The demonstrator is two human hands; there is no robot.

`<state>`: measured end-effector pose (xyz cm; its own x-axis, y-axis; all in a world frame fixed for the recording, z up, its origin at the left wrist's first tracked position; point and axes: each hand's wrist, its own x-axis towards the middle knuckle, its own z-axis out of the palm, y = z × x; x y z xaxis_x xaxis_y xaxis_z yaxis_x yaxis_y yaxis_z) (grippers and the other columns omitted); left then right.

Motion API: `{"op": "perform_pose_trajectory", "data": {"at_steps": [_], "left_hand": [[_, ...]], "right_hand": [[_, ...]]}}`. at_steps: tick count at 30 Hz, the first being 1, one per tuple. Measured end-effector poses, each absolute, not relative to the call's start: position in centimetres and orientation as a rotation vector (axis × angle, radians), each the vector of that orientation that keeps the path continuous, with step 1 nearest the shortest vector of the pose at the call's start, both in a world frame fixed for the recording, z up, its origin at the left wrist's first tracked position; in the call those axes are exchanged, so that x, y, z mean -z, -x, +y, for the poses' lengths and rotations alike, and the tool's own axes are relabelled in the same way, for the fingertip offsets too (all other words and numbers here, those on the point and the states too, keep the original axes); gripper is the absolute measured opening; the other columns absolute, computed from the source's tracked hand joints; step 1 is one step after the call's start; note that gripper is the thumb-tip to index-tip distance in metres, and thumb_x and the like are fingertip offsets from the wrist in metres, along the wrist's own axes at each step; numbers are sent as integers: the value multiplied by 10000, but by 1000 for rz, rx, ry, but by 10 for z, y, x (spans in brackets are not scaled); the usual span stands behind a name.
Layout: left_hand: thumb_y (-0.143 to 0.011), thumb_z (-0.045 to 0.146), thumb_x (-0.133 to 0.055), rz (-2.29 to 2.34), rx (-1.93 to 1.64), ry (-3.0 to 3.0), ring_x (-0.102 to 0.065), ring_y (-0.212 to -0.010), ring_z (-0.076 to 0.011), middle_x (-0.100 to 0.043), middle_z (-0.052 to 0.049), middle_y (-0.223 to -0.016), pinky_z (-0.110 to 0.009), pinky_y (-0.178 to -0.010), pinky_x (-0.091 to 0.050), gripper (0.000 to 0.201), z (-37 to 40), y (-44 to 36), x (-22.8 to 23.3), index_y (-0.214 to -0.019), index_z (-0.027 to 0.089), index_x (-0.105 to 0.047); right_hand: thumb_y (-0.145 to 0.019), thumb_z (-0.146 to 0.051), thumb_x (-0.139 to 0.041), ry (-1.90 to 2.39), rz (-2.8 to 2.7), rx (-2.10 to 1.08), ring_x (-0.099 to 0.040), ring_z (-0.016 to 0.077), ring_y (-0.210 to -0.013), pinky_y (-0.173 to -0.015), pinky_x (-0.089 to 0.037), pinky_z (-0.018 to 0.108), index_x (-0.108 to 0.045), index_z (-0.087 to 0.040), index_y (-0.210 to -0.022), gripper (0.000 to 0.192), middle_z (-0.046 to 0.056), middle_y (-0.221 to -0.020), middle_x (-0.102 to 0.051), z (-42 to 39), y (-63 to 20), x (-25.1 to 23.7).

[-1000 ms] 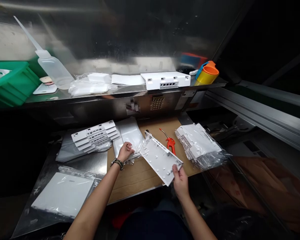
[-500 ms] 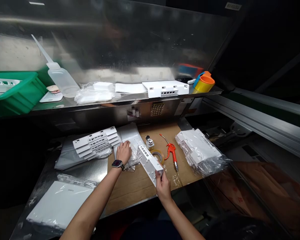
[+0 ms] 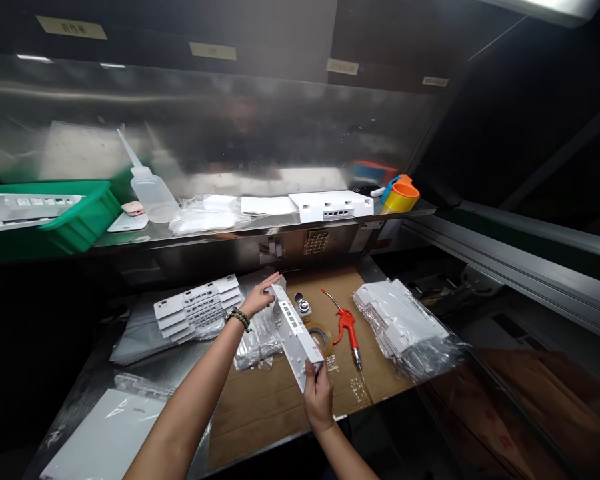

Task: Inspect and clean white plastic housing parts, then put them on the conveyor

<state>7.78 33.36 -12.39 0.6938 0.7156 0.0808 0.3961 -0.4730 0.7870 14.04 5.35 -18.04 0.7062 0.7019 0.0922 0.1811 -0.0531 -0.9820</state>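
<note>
Both my hands hold a long white plastic cover (image 3: 294, 335), turned on edge above the cardboard sheet (image 3: 275, 393). My right hand (image 3: 318, 395) grips its near end from below. My left hand (image 3: 261, 296), with a bead bracelet on the wrist, touches its far end with the fingertips. Just under the cover lies a crumpled pile of clear plastic bags (image 3: 258, 343). A stack of similar white covers (image 3: 199, 307) sits left of my left hand.
A roll of tape (image 3: 322, 335), a small metal knob (image 3: 303, 306) and a red air blow gun (image 3: 347, 325) lie on the cardboard. Bagged white parts (image 3: 405, 328) sit right. The steel shelf (image 3: 260, 230) carries a green bin (image 3: 65, 217), squeeze bottle (image 3: 150, 187), white housing (image 3: 331, 205) and cups (image 3: 401, 195).
The cover went from lying flat in my right hand to standing on edge, and shifted left. My left hand left the plastic bags and rose to the cover's far end.
</note>
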Motion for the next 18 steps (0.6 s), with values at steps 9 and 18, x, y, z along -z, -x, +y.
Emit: {"op": "perform_pose_trajectory", "data": {"at_steps": [9,18], "left_hand": [[-826,-8,-406,875,-639,-2351,-676,-833,-257,-438,-19,-1634,-419,-753,-553,744,248,-63,113,-1426,381,-612],[-670,9,-556,673,-524,-2305,-751,-727,-269,-257,-165,-1692,-378,-582,-598,1149,164,-45,97,-1662,312,-60]], "right_hand": [[-876,-734,-560,1590,-407,-573,-697,355,-1152,-970,-556,447,-667,-177,-1194,651,204,-1211,-746,63,-163,151],[-846,-681,-656,1530,-340,-611,-605,354,-1314,-1032,-540,409,-646,-166,-1298,685,155,-1370,-680,43,-176,130]]}}
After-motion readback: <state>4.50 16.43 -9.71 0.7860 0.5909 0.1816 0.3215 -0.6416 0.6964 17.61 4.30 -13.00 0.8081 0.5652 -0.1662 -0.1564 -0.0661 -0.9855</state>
